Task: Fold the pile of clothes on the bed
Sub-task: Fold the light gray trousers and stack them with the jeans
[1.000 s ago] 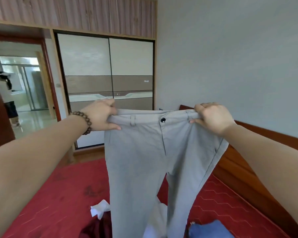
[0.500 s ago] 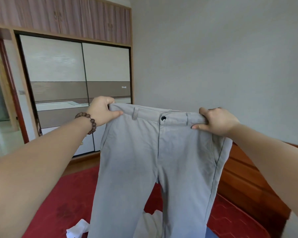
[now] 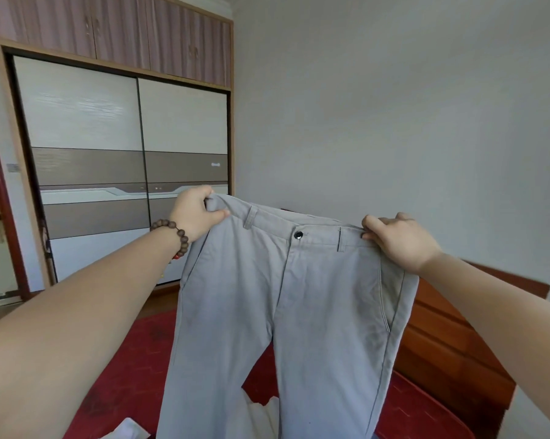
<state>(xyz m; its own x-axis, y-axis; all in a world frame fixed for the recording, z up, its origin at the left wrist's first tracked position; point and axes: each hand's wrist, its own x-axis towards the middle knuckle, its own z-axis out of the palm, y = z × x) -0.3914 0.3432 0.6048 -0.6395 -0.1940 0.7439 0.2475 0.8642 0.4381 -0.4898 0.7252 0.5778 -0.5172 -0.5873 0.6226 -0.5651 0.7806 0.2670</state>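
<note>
Both hands pinch the waistband of grey trousers (image 3: 286, 312), left hand (image 3: 194, 217) at one end and right hand (image 3: 400, 240) at the other, holding them spread above the red bed (image 3: 121, 369).

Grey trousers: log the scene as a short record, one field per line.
item: grey trousers, held up in the air, front facing the camera
left hand: grip on one waistband corner
right hand: grip on the other waistband corner
button: fastened
legs: hang down over the red bedcover
behind: sliding wardrobe, wooden headboard
</note>
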